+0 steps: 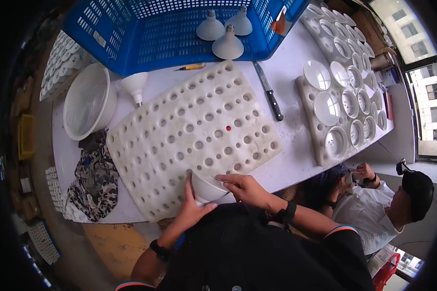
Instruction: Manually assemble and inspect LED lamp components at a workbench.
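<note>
At the table's near edge my left hand [193, 209] is wrapped round a white cone-shaped lamp housing [208, 188], its wide rim turned up and away from me. My right hand [247, 190] is closed at the right side of that rim, fingers pinched together. Whether something small or thin sits in that pinch I cannot make out. Just beyond both hands lies a pale foam tray [179, 156] with rows of round holes. A small red spot [228, 128] shows on it. The inside of the housing is hidden from view.
A blue crate [145, 53] holds three white lamps [228, 46]. Around the tray are a black-handled knife [273, 103], a yellow-handled tool [193, 67], a lamp [134, 85], a white basin [105, 99] and camouflage cloth [94, 186]. Right: lamp-filled foam tray [320, 145], seated person [364, 208].
</note>
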The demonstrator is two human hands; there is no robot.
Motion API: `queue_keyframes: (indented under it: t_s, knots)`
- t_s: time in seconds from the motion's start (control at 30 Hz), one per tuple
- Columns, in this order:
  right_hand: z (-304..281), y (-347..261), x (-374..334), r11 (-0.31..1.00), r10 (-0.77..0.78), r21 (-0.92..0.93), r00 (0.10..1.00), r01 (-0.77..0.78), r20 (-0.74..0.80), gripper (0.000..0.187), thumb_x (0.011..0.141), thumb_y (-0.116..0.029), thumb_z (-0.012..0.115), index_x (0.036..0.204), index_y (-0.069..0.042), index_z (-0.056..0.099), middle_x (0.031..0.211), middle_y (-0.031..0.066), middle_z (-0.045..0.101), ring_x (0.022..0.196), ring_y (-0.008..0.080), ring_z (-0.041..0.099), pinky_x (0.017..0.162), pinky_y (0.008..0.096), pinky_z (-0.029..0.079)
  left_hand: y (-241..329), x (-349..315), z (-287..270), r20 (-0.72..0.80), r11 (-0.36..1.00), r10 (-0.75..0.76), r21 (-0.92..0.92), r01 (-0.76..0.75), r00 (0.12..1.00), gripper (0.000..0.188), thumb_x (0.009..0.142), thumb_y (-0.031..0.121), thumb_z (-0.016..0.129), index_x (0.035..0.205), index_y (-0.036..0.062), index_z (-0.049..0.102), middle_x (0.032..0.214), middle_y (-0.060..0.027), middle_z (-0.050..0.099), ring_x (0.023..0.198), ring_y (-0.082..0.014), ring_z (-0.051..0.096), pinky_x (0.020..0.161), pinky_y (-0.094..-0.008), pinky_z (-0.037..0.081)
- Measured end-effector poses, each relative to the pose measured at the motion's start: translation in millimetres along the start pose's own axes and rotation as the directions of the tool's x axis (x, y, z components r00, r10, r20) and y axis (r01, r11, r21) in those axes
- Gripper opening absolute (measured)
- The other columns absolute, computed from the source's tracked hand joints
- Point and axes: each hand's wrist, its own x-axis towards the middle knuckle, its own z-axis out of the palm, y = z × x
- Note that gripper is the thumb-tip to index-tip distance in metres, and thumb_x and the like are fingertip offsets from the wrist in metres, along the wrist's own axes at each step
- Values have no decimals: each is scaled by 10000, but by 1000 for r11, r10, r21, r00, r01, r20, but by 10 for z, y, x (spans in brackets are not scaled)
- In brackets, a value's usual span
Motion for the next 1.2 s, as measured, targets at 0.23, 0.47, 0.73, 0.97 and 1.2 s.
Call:
queue_keyframes:
  t_s: [0.23, 0.47, 0.73, 0.97, 1.2]
  knots:
    - [218, 77, -164, 949, -228, -261, 959, 179, -168, 281, 851, -117, 515, 1121, -62, 570, 842, 179, 632, 755, 321, 625, 678, 384, 491, 51, -117, -30, 22, 955, 49, 293, -53, 999, 1146, 565, 143, 820, 1395, 76, 33, 1384, -239, 208, 1251, -374, 313, 1020, -420, 312]
    - [266, -180, -792, 811, -167, -582, 977, 59, -134, 333, 840, -103, 532, 1173, -94, 541, 791, 174, 626, 681, 314, 626, 601, 376, 510, -67, -127, -94, 27, 986, -21, 165, 16, 999, 1135, 564, 128, 818, 1386, 81, 37, 1373, -253, 212, 1255, -366, 309, 1017, -417, 312]
    - [382, -65, -722, 874, -226, -471, 958, 119, -177, 336, 855, -121, 497, 1190, -102, 522, 804, 172, 633, 690, 320, 624, 616, 401, 505, -52, -81, -105, 38, 975, -9, 220, 1, 999, 1144, 570, 124, 816, 1385, 77, 14, 1367, -262, 223, 1251, -372, 318, 1011, -420, 322]
    - [347, -89, -672, 928, -126, -364, 988, 83, -95, 340, 861, -123, 495, 1200, -97, 516, 801, 204, 622, 699, 354, 613, 652, 419, 493, -36, -102, -88, 21, 955, 67, 288, -70, 998, 1160, 563, 141, 821, 1390, 62, 11, 1361, -274, 234, 1250, -395, 320, 1008, -429, 329]
    - [309, -86, -653, 953, -63, -299, 997, 51, -32, 362, 859, -129, 501, 1222, -138, 508, 776, 203, 617, 690, 353, 610, 641, 420, 489, -102, -86, -110, 7, 942, 155, 300, -150, 988, 1156, 545, 148, 837, 1391, 55, 55, 1330, -268, 273, 1222, -388, 347, 994, -431, 346]
